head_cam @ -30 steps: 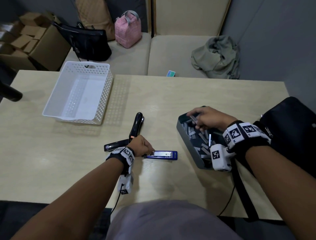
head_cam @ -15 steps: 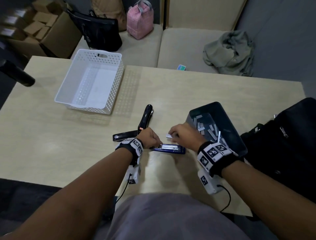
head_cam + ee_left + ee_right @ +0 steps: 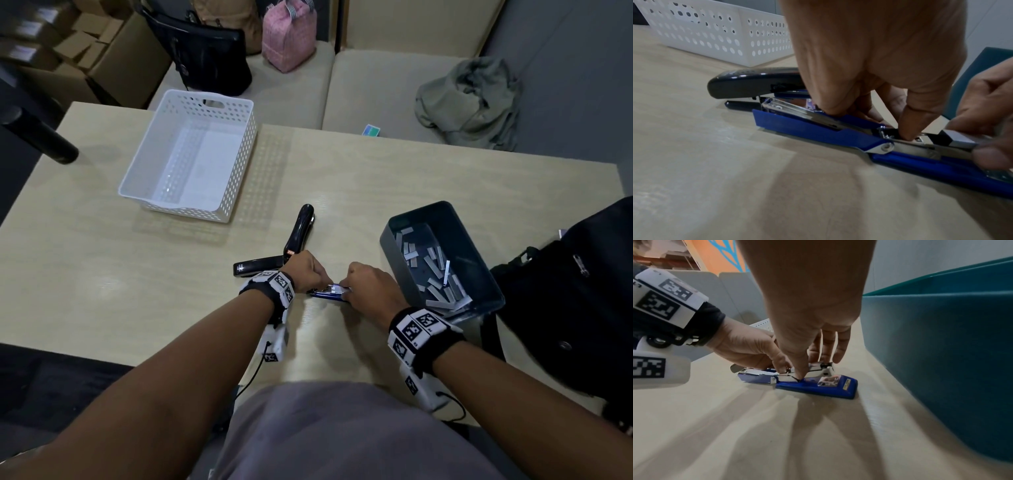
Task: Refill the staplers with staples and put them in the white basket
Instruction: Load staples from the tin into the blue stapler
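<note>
A blue stapler (image 3: 329,292) lies opened out flat on the table, its metal magazine exposed (image 3: 818,128). My left hand (image 3: 317,279) grips its hinged end, one fingertip pressed into the magazine. Meeting it from the right, my right hand (image 3: 356,286) pinches a silver staple strip (image 3: 962,140) at the magazine's front (image 3: 818,385). Two black staplers (image 3: 299,229) (image 3: 257,267) lie just behind my left hand. The white basket (image 3: 239,164) stands at the back left with nothing in it. A dark bin (image 3: 479,246) holding several staple strips sits to the right.
A black bag (image 3: 582,308) lies at the table's right edge beside the bin. A black cylinder (image 3: 37,137) juts in at the far left. Behind the table is a sofa with bags (image 3: 289,37) and a green cloth (image 3: 469,102); cardboard boxes stand at the left.
My right hand has left the dark bin and come left to the blue stapler with a staple strip. My left hand has kept its hold on the stapler.
</note>
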A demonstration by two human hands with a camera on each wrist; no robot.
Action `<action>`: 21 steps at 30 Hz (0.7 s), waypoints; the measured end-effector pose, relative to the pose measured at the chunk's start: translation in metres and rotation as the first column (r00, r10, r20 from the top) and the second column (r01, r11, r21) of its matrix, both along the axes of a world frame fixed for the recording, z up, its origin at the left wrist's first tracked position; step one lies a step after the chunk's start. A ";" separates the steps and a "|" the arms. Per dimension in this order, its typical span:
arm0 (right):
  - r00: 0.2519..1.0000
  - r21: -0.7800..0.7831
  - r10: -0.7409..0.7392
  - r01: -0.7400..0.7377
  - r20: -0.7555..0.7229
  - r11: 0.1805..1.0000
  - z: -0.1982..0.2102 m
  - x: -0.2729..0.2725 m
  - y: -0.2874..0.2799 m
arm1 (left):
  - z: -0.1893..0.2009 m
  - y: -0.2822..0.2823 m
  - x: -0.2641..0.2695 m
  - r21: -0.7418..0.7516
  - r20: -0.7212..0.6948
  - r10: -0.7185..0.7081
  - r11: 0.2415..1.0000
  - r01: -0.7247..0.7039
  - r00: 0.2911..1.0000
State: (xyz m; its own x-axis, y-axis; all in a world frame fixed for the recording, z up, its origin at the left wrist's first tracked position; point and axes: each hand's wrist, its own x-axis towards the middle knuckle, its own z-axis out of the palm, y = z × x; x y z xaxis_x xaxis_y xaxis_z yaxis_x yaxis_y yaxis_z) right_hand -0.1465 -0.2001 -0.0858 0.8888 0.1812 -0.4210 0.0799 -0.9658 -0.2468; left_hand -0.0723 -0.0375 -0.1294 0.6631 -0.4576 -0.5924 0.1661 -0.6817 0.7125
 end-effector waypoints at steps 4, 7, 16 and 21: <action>0.997 -0.091 0.077 -0.073 0.031 0.993 -0.004 0.000 0.005 | 0.000 0.001 -0.001 -0.008 -0.003 -0.010 1.000 0.010 1.000; 0.991 -0.134 0.128 -0.123 0.032 0.983 -0.004 -0.001 0.008 | -0.001 0.000 -0.001 0.001 -0.004 -0.002 1.000 0.002 1.000; 0.994 -0.111 0.110 -0.111 -0.020 0.988 0.000 0.006 0.005 | 0.000 -0.001 -0.001 0.017 -0.010 0.012 1.000 -0.012 1.000; 0.995 -0.077 0.091 -0.094 -0.041 0.993 -0.001 0.012 0.003 | 0.002 -0.002 -0.001 0.016 -0.015 0.011 1.000 -0.011 1.000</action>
State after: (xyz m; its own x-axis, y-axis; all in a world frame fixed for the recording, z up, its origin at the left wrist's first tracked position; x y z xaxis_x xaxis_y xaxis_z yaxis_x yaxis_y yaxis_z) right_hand -0.1345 -0.1968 -0.0865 0.8529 0.2269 -0.4701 0.1620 -0.9712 -0.1748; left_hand -0.0736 -0.0392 -0.1279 0.6587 -0.4409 -0.6097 0.1842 -0.6912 0.6988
